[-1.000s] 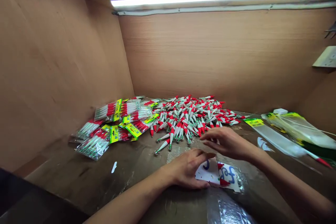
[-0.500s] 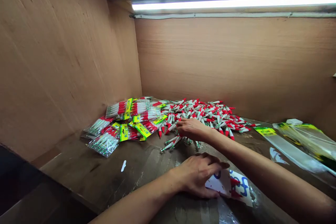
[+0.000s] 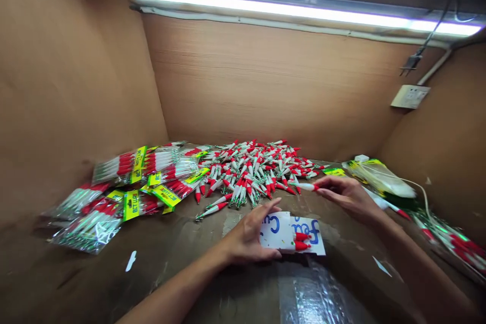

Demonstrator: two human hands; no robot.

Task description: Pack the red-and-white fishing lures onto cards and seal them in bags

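My left hand [image 3: 248, 235] rests on the tabletop and pinches the left edge of a clear packet with a white card [image 3: 290, 233] bearing blue letters; two red lure tips show inside it. My right hand [image 3: 343, 195] hovers to the right of the pile and holds one red-and-white lure [image 3: 306, 187] between thumb and fingers, pointing left. A large heap of loose red-and-white lures [image 3: 252, 169] lies just beyond both hands.
Filled packets with yellow labels [image 3: 131, 187] lie at the left against the brown board wall. Empty clear bags [image 3: 377, 177] and more lures sit at the right. A wall socket [image 3: 410, 96] and a light strip [image 3: 288, 10] hang above. Clear film [image 3: 322, 296] lies at the near edge.
My right hand reached into the lure pile, then drew back to the right with one lure. The left hand stayed on the carded packet. The view swung to the right.
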